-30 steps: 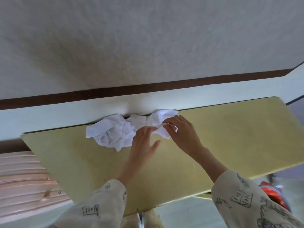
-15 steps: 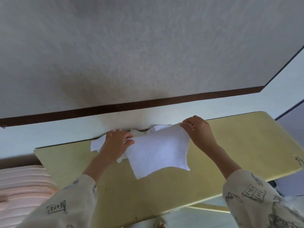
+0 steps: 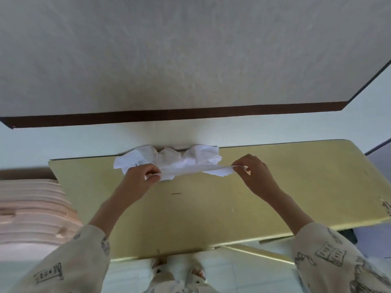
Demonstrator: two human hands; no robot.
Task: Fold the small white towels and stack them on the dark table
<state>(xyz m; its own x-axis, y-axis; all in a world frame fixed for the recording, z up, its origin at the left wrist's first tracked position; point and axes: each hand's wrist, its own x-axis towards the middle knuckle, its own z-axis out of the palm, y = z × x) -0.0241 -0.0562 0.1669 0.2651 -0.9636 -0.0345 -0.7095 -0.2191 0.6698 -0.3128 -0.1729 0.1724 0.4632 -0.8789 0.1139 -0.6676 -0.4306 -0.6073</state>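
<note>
Left hand point(image 3: 138, 176) and right hand point(image 3: 252, 171) pinch one towel point(image 3: 186, 169) taut — table point(image 3: 211, 212) front bare.

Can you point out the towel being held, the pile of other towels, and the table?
Held towel point(image 3: 190, 170), head view, middle of its stretched edge.
Towel pile point(image 3: 169, 156), head view, crumpled middle.
Table point(image 3: 211, 218), head view, bare top.

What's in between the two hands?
In the head view, one white towel stretches taut between the left hand and right hand, each pinching an end, above the yellowish table.
</note>
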